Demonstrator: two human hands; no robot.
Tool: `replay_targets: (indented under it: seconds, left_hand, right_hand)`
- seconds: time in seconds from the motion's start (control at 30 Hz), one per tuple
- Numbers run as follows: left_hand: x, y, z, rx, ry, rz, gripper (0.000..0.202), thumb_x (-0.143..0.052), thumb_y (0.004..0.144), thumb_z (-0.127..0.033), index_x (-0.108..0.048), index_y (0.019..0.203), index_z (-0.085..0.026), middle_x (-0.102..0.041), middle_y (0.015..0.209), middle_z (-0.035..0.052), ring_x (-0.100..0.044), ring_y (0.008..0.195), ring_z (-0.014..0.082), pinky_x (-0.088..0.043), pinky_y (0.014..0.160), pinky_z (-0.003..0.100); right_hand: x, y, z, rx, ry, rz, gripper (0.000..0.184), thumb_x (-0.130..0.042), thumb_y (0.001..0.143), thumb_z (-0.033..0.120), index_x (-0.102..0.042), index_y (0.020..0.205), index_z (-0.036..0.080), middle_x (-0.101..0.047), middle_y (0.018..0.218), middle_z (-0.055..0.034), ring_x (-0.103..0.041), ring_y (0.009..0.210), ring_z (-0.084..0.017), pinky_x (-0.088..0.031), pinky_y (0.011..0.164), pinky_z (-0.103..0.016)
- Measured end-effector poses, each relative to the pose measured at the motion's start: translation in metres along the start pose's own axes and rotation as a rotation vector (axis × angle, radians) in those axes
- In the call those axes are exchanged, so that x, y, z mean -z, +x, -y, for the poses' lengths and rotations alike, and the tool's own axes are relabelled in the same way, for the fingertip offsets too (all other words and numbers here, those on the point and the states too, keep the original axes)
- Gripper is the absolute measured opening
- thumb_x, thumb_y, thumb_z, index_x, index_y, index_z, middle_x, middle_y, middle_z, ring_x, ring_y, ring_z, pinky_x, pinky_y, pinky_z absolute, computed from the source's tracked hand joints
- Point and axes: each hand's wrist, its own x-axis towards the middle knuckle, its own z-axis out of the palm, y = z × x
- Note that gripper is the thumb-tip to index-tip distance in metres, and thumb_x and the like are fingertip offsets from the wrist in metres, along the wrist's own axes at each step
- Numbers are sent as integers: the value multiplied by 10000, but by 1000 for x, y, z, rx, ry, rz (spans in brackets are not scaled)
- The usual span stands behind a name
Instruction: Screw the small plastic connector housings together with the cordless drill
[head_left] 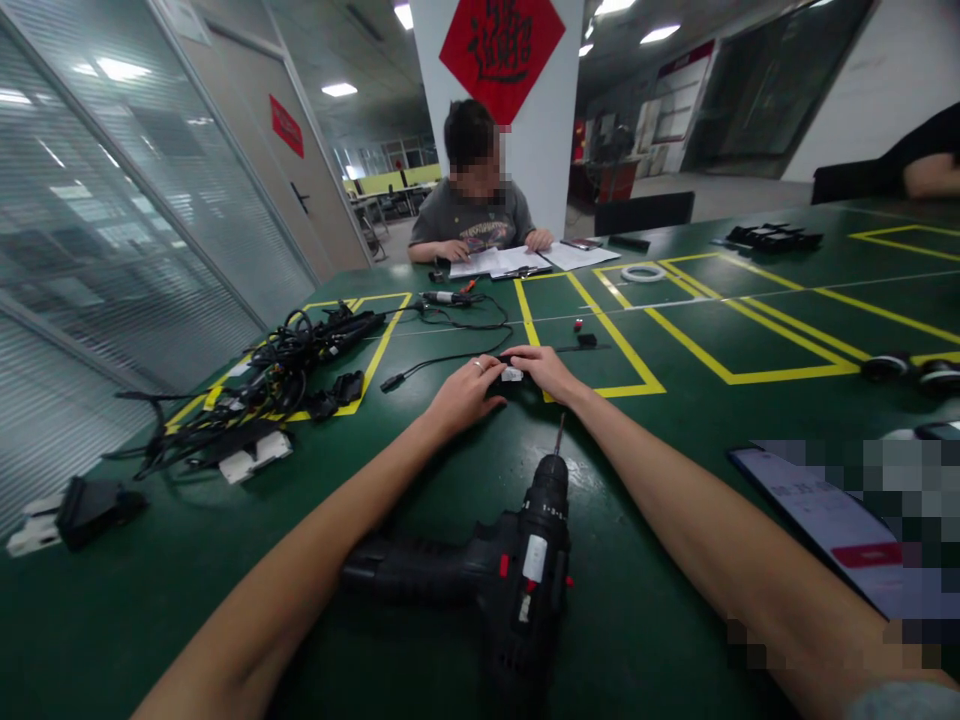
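My left hand and my right hand meet over the table, fingers closed on a small black part with a white label. My fingers cover most of that part, so its kind cannot be made out. A cordless drill lies on its side between my forearms, its bit pointing towards my right wrist. Just past my right hand lie a small black block on a thin dark strip and a tiny red-and-white piece. A black cable's plug rests left of my left hand.
Tangled black cables heap on the left of the green table, with black-and-white parts nearby. A phone lies at right. Across the table a person sits at papers. Yellow tape marks rectangles.
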Motion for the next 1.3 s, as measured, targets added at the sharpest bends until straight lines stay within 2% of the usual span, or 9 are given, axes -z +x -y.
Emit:
replay_targets:
  seconds: [0.27,0.47,0.67,0.8,0.87,0.97,1.03,1.13,1.3]
  left_hand:
    - [-6,-11,6,-53,-10,-194,329,-597,908,-174,-586,1237,-169,-671,1210,122,-630,1132,241,-540,976,410]
    - [1,-15,0,-4,-6,-395,355,-617,911,-224,-560,1258,-178,-691,1165,118,-625,1141,240,-535,989,423]
    - [1,-15,-2,44,-26,-527,401,-631,891,-222,-528,1277,-183,-667,1209,132,-615,1200,245,-521,1018,421]
    - [1,-12,-5,-36,-91,-478,597,-701,855,-316,-432,1368,-169,-579,1364,185,-531,1328,276,-475,1089,457]
    - [1,-10,-5,-56,-97,-383,699,-742,818,-368,-407,1399,-169,-476,1476,214,-440,1410,303,-421,1139,502]
    - [0,-8,-1,82,-113,-242,642,-767,784,-333,-495,1345,-183,-435,1515,196,-361,1454,338,-313,1188,581]
    - [-3,-6,6,219,-200,-181,454,-734,795,-264,-601,1224,-197,-509,1450,156,-421,1404,332,-308,1178,586]
    - [-6,-5,15,315,-341,-144,221,-637,850,-231,-672,1064,-188,-620,1260,115,-576,1204,265,-434,1081,483]
    - [-5,-6,20,383,-435,-157,296,-555,915,-410,-655,973,-138,-646,978,91,-614,919,215,-523,843,368]
  right_hand:
    - [-3,1,-5,60,-115,-10,254,-611,761,183,-791,939,157,-780,913,-57,-691,891,-220,-518,883,-356]
    - [-15,1,36,256,-144,-264,229,-561,889,306,-744,906,171,-756,941,-77,-695,926,-224,-523,877,-352]
    - [-57,-11,79,-83,138,100,458,-514,938,621,-573,779,196,-574,601,14,-562,543,-142,-464,532,-255]
    - [-60,-13,80,-96,139,-9,484,-475,956,618,-514,697,212,-433,513,55,-424,460,-115,-373,476,-240]
    - [-50,-11,76,-24,-14,-98,475,-489,957,580,-551,676,203,-509,553,20,-482,521,-134,-393,530,-251]
    - [-31,-9,72,109,-372,-152,353,-543,947,413,-668,715,178,-667,708,-48,-585,682,-184,-410,640,-282]
    - [-20,-11,69,102,-559,-151,296,-570,922,366,-725,762,170,-705,746,-74,-602,701,-204,-398,658,-301]
    - [-8,-18,62,141,-711,-66,279,-596,901,392,-763,834,179,-715,747,-78,-591,674,-204,-381,649,-306]
    - [-4,-26,42,243,-703,97,225,-651,855,359,-726,1004,207,-708,784,-31,-562,656,-177,-360,621,-273]
